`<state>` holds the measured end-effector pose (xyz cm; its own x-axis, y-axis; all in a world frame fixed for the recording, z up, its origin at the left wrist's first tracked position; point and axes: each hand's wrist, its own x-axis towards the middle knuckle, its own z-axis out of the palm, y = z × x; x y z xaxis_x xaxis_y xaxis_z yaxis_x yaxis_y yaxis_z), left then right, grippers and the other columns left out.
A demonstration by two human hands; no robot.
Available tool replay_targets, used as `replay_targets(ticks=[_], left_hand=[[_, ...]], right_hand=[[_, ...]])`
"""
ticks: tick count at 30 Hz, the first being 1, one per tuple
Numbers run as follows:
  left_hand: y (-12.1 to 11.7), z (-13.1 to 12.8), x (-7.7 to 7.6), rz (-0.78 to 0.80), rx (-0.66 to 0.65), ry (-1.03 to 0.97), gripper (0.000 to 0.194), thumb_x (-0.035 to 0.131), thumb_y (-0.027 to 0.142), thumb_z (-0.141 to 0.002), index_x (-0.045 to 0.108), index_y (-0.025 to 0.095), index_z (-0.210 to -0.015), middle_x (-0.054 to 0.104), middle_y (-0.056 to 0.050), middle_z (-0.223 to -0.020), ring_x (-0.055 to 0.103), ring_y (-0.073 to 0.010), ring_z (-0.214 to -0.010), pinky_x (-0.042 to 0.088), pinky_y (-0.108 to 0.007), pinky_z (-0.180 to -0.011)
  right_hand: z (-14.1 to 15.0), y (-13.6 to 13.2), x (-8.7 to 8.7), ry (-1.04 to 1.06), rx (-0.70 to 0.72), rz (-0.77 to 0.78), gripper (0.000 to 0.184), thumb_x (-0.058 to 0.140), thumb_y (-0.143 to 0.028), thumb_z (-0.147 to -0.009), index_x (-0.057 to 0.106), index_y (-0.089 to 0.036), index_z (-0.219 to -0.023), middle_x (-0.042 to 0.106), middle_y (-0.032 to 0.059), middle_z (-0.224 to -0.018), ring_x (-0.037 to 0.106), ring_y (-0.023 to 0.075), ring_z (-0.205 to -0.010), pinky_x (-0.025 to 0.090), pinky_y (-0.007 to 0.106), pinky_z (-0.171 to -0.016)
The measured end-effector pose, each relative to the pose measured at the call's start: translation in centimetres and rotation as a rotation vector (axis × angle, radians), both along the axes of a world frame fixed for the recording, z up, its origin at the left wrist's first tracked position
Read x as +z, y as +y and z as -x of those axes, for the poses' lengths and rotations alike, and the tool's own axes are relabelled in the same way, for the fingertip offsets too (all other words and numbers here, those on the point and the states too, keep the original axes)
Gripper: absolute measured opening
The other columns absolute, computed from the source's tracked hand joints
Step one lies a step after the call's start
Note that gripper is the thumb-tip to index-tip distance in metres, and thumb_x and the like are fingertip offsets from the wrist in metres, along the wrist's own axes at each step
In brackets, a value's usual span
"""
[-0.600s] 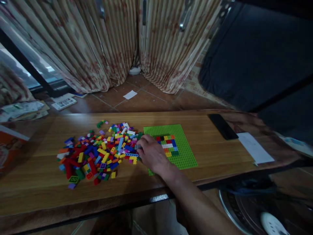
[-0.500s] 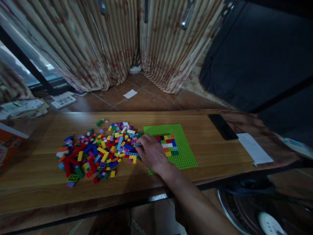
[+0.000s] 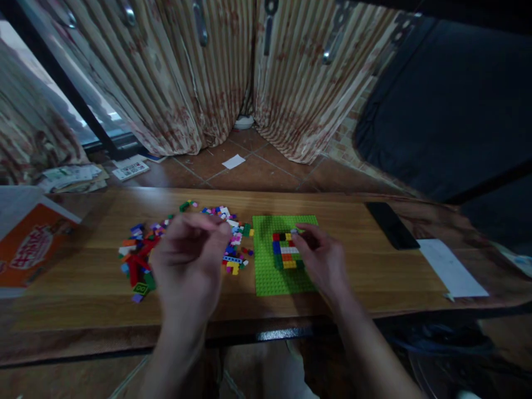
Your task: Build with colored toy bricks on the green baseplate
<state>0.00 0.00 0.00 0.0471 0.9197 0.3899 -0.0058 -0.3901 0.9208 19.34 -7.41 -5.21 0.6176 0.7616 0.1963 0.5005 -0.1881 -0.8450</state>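
Observation:
A green baseplate (image 3: 268, 274) lies on the wooden table (image 3: 366, 271) with a small block of coloured bricks (image 3: 283, 250) built on it. My right hand (image 3: 322, 260) rests at the block's right side, fingertips pinched on a small grey brick (image 3: 294, 231) at the block's top right corner. My left hand (image 3: 189, 266) is raised above a heap of loose coloured bricks (image 3: 139, 257), fingers curled and blurred by motion; whether it holds anything cannot be made out.
An orange and white box (image 3: 29, 244) sits at the table's left end. A black phone (image 3: 393, 224) and a white paper (image 3: 453, 269) lie at the right. Beyond the table are tiled floor, curtains (image 3: 199, 72) and papers by the window.
My right hand moved from the brick heap to the built block on the baseplate, carrying a small grey brick. My left hand came into view over the heap. The camera shifted right.

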Motion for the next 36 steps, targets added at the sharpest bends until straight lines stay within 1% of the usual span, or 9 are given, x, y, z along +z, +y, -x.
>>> replay_targets(ticks=[3, 5, 7, 9, 11, 17, 20, 25, 36], left_hand=[[-1.2, -2.3, -2.6, 0.158, -0.179, 0.097, 0.011, 0.067, 0.021, -0.079, 0.058, 0.018, -0.073, 0.060, 0.003, -0.071, 0.056, -0.0100, -0.064, 0.049, -0.022, -0.064], [-2.3, -3.4, -4.3, 0.243, -0.304, 0.288, 0.009, 0.061, 0.019, -0.082, 0.060, 0.017, -0.073, 0.061, 0.002, -0.069, 0.057, -0.0106, -0.065, 0.046, -0.021, -0.061], [-3.2, -4.1, -5.5, 0.258, -0.396, 0.437, 0.011, 0.056, 0.019, -0.084, 0.064, 0.018, -0.078, 0.065, 0.001, -0.072, 0.059, -0.0113, -0.066, 0.045, -0.022, -0.062], [-3.6, -4.3, -6.1, 0.249, -0.414, 0.542, 0.016, 0.052, 0.020, -0.086, 0.069, 0.018, -0.089, 0.070, -0.001, -0.080, 0.062, -0.0133, -0.071, 0.047, -0.025, -0.067], [-3.5, -4.4, -6.3, 0.246, -0.409, 0.613, 0.024, 0.051, 0.021, -0.087, 0.069, 0.019, -0.102, 0.071, -0.003, -0.082, 0.063, -0.0150, -0.073, 0.047, -0.026, -0.069], [-3.1, -5.2, -6.4, 0.237, -0.513, 0.776, 0.044, 0.049, 0.023, -0.086, 0.058, 0.017, -0.129, 0.063, 0.000, -0.063, 0.060, -0.0174, -0.061, 0.045, -0.028, -0.061], [-3.3, -5.4, -6.3, 0.242, -0.528, 0.802, 0.047, 0.048, 0.024, -0.086, 0.055, 0.014, -0.131, 0.064, -0.002, -0.064, 0.062, -0.0191, -0.063, 0.046, -0.029, -0.062], [-3.5, -5.6, -5.9, 0.256, -0.543, 0.810, 0.049, 0.046, 0.026, -0.087, 0.052, 0.014, -0.134, 0.066, -0.002, -0.066, 0.063, -0.0199, -0.065, 0.048, -0.030, -0.064], [-4.0, -6.2, -5.9, 0.166, -0.593, 1.001, 0.058, 0.045, 0.031, -0.090, 0.041, 0.010, -0.144, 0.070, -0.007, -0.076, 0.067, -0.0227, -0.078, 0.050, -0.032, -0.074]], right_hand=[[-1.2, -0.9, -0.2, -0.099, -0.040, 0.142, 0.031, 0.061, -0.044, -0.081, 0.070, -0.019, -0.097, 0.070, 0.0030, -0.074, 0.062, 0.0167, -0.061, 0.047, 0.029, -0.061], [-1.4, -1.3, -0.5, -0.184, -0.030, 0.187, 0.028, 0.061, -0.043, -0.081, 0.069, -0.019, -0.092, 0.071, 0.0038, -0.076, 0.062, 0.0173, -0.062, 0.046, 0.030, -0.063], [-1.2, -1.6, -0.8, -0.254, -0.019, 0.206, 0.026, 0.060, -0.043, -0.082, 0.067, -0.019, -0.088, 0.071, 0.0043, -0.078, 0.063, 0.0175, -0.063, 0.045, 0.030, -0.063], [-0.8, -1.6, -1.1, -0.308, -0.011, 0.219, 0.024, 0.058, -0.043, -0.083, 0.065, -0.020, -0.084, 0.071, 0.0036, -0.077, 0.062, 0.0172, -0.063, 0.042, 0.029, -0.062], [-0.4, -1.4, -1.5, -0.367, -0.011, 0.227, 0.023, 0.056, -0.042, -0.085, 0.062, -0.020, -0.079, 0.069, 0.0026, -0.076, 0.061, 0.0168, -0.064, 0.039, 0.028, -0.061], [0.4, -0.5, -2.1, -0.483, -0.016, 0.286, 0.028, 0.057, -0.045, -0.085, 0.058, -0.022, -0.070, 0.063, 0.0013, -0.071, 0.056, 0.0162, -0.062, 0.031, 0.028, -0.056], [0.1, -0.6, -1.7, -0.469, -0.009, 0.274, 0.031, 0.058, -0.048, -0.085, 0.059, -0.021, -0.069, 0.064, 0.0017, -0.073, 0.056, 0.0161, -0.062, 0.033, 0.028, -0.057], [-1.1, -1.3, -0.8, -0.345, -0.003, 0.145, 0.032, 0.052, -0.046, -0.089, 0.067, -0.019, -0.079, 0.069, 0.0048, -0.079, 0.060, 0.0169, -0.065, 0.040, 0.028, -0.062], [-1.4, -0.9, -1.6, -0.269, 0.002, 0.266, 0.029, 0.055, -0.044, -0.084, 0.074, -0.023, -0.082, 0.073, 0.0051, -0.086, 0.062, 0.0180, -0.066, 0.044, 0.031, -0.065]])
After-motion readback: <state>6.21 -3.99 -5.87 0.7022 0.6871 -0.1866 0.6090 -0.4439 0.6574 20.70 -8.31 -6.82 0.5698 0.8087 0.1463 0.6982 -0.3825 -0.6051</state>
